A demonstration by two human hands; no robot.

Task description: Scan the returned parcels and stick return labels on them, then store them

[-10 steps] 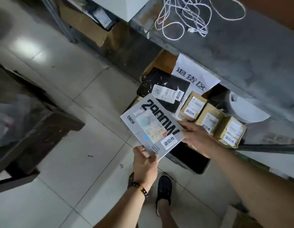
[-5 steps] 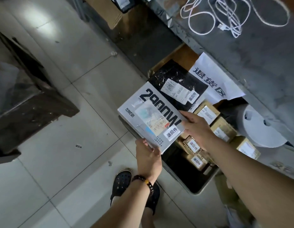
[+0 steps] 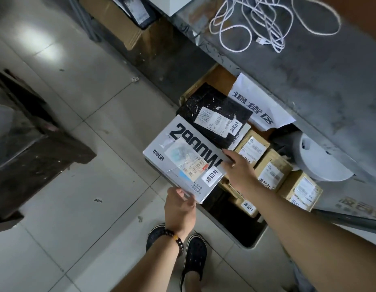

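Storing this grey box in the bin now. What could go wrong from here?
The left hand pinches only the near corner of the grey box, so it may tip or slip. The bin already holds several brown parcels; the box could land crooked on them and cover their labels.

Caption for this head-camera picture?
Left hand and right hand hold a labelled grey box over a bin of parcels.

Flat grey cardboard box (image 3: 183, 157) printed with bold black characters, its pale label edged red, its white sticker lettered black. Beside it is a black plastic mailer (image 3: 210, 102) flecked white. Brown cardboard parcels (image 3: 271, 165) carry white labels. White paper sign (image 3: 258, 104), black characters; white coiled cable (image 3: 260, 40) on a mottled grey shelf top (image 3: 309, 81); pale grey floor tiles (image 3: 77, 102) — black perforated shoes (image 3: 194, 256).
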